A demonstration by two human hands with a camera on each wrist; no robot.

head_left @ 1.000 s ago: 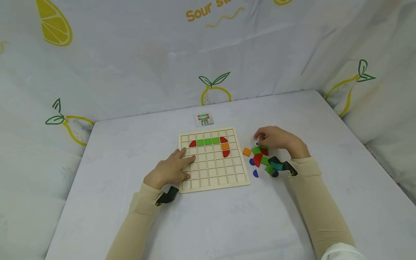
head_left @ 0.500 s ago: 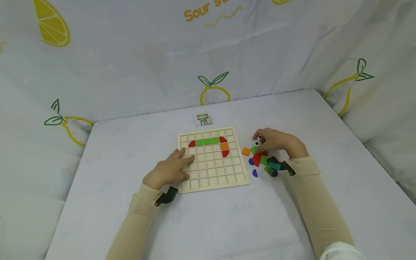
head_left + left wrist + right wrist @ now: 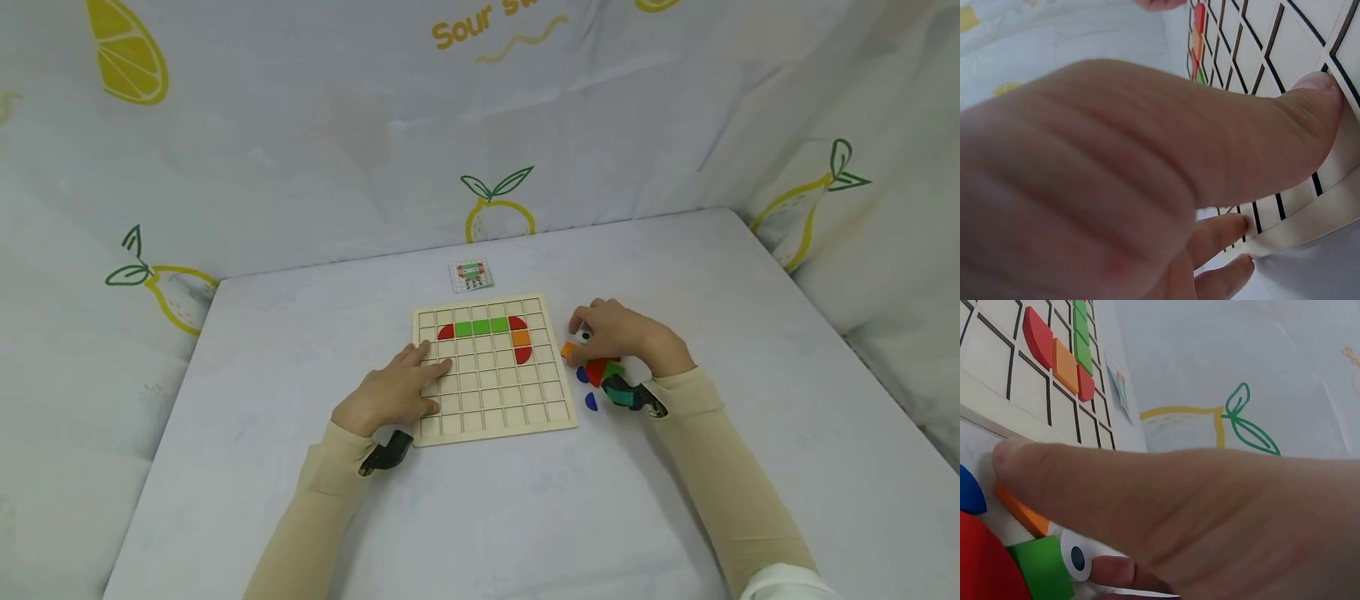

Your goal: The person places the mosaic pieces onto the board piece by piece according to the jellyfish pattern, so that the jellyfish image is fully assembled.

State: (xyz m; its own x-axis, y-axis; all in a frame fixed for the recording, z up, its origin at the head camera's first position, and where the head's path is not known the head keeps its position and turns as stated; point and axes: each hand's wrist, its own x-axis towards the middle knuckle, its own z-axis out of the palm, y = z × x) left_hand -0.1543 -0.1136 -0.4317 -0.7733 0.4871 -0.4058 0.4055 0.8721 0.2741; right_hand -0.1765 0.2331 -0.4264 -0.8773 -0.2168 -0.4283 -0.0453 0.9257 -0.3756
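A pale wooden grid board (image 3: 495, 404) lies on the table with a row of green square tiles (image 3: 482, 326), red quarter-round tiles (image 3: 446, 332) and an orange square (image 3: 521, 337) set in it. My left hand (image 3: 393, 393) rests on the board's left side with spread fingers. Right of the board, my right hand (image 3: 626, 333) bends over loose tiles. Its thumb touches or nearly touches a loose orange tile (image 3: 1022, 511). A black-and-white eye disc (image 3: 1077, 556) leans beside a green tile (image 3: 1044, 569), close to the other fingers. Whether any piece is gripped is hidden.
Loose red tiles (image 3: 595, 372) and blue half-round tiles (image 3: 591, 402) lie below the right hand. A small picture card (image 3: 472, 274) lies behind the board. A white cloth backdrop (image 3: 322, 167) with lemon prints hangs behind the table.
My right hand has moved left and slightly toward me, from over the eye discs to the loose orange tile. One eye disc has shifted slightly left. My left hand stays put.
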